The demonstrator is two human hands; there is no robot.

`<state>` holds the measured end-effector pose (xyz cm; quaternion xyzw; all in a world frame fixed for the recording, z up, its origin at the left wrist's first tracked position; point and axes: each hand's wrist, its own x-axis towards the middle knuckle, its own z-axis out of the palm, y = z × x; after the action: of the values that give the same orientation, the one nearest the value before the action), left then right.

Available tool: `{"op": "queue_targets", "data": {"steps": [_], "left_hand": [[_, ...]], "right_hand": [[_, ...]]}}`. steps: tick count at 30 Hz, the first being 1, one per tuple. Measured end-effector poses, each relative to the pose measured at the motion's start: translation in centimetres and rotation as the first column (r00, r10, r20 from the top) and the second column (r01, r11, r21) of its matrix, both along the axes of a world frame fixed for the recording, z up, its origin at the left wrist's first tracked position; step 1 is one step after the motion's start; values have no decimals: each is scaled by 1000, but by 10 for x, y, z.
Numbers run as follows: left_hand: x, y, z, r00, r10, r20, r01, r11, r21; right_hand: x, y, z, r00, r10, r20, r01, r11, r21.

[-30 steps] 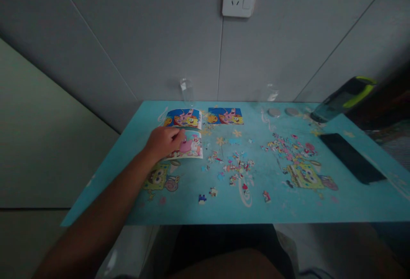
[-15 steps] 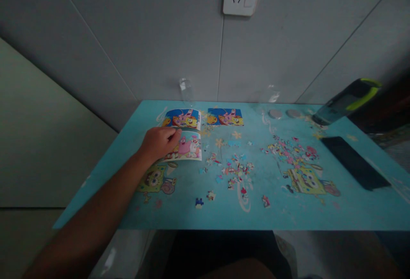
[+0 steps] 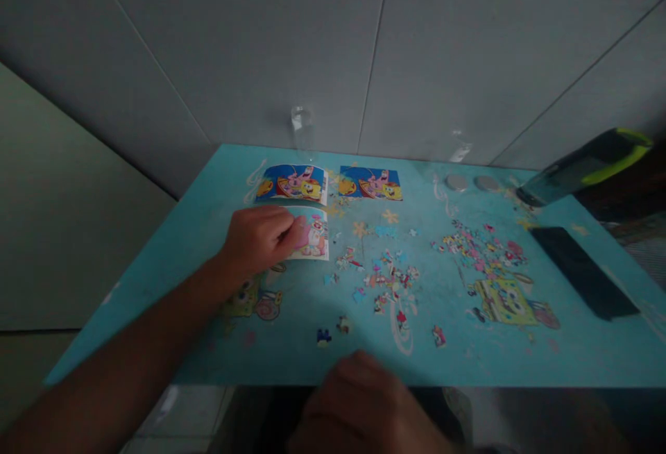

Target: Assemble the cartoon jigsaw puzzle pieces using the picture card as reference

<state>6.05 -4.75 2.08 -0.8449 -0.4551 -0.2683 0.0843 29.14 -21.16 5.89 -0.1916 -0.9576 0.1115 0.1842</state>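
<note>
My left hand (image 3: 265, 237) is closed, fingers curled, over the lower picture card (image 3: 315, 235), hiding much of its left part. Whatever those fingers may hold is hidden. Behind it lies another picture card (image 3: 296, 183) with a blue cartoon scene, slightly curved. My right hand (image 3: 364, 398) hangs at the table's front edge, smeared by motion, so its fingers are unclear. Two loose jigsaw pieces, one dark blue (image 3: 323, 337) and one pale (image 3: 343, 325), lie just beyond it. A scattered heap of jigsaw pieces (image 3: 390, 280) spreads over the middle of the table.
A second heap of jigsaw pieces (image 3: 483, 249) lies to the right, beside a dark flat object (image 3: 583, 272). A flat blue picture (image 3: 370, 183), two round discs (image 3: 456, 182), a clear container (image 3: 302, 131) and a tilted bottle (image 3: 577, 166) are at the back of the blue table (image 3: 187, 253).
My right hand has come into view at the front edge. My left hand has shifted slightly right over the lower card. The view has tilted down a little.
</note>
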Motion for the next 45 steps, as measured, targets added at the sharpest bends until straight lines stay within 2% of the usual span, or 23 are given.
{"op": "queue_targets", "data": {"steps": [1,3,5,6,9,12,15,19,23,28,37,45], "left_hand": [[3,-3,1,1000,-16,-9,16,1000,7],[10,-11,2,999,-48,-25,48,999,16],[17,-17,2,995,-93,-41,93,995,19],[20,-20,1,992,-121,-47,122,992,21],[28,-26,0,978,-203,-43,205,978,46],[32,-29,-2,971,-233,-50,235,971,48],[35,-28,-3,964,-256,-64,260,963,64],[36,-29,-2,952,-302,-58,307,944,121],[40,-32,0,944,-329,-23,328,933,148],[43,-32,2,931,-363,-24,363,920,147],[44,-32,-3,935,-353,-41,355,922,157],[45,-33,-6,926,-374,-54,378,910,168]], "right_hand": [[16,3,-3,985,-172,-27,168,979,-114],[49,10,-6,913,-399,-88,360,886,-292],[75,22,-7,849,-522,-86,467,816,-341],[84,28,-7,831,-549,-91,490,799,-349],[90,50,-10,851,-523,-43,473,800,-370],[79,66,-17,887,-458,55,449,832,-326],[69,74,-24,888,-435,149,460,845,-274],[64,78,-28,873,-451,185,487,814,-317],[63,82,-27,895,-413,168,445,807,-389],[62,87,-25,885,-414,214,466,800,-379],[58,94,-19,902,-352,250,429,797,-425],[57,90,-22,898,-370,236,439,766,-469]]}}
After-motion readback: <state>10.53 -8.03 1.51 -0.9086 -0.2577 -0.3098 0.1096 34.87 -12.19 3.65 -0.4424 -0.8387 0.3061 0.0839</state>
